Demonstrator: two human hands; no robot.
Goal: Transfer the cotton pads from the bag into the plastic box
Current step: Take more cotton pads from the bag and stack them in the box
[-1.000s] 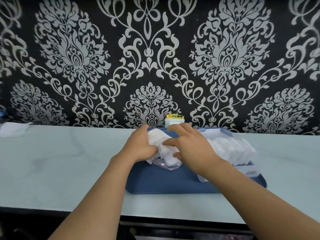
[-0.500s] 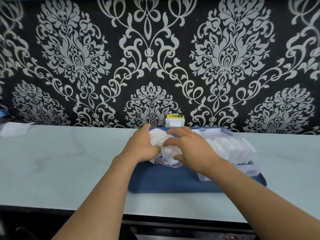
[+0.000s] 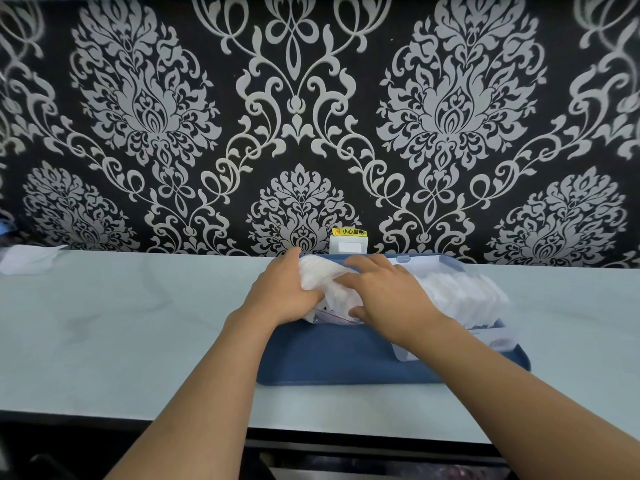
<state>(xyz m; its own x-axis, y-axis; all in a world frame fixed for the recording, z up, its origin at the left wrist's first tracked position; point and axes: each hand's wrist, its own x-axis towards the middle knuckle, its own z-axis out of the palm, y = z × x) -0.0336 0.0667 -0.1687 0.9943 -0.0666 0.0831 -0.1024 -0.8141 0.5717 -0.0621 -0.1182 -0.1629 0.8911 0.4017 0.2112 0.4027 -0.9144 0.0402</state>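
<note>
Item: bag of cotton pads, clear crinkled film, lying on the left half of the blue tray on the table. My left hand grips its left end, fingers curled over the film. My right hand lies across its right end, fingers bent onto the film and thumb tucked below; I take this for a pinch at the mouth, though the opening itself is hidden under my hands.

Item: plastic box, clear, lid raised at the back, on the right half of the tray, just beside the bag. A row of cotton pads stands heaped above its rim.

Item: wall socket with yellow warning label, behind the tray. White cloth far left on the table.

Handling note, my judgement: pads are very light, soft, compressible and apt to scatter if taken loosely; the film is slippery and gives no firm shape. Best hold: steady the bag by its closed end with the left, draw a compact stack out by its flat faces with the right.
</note>
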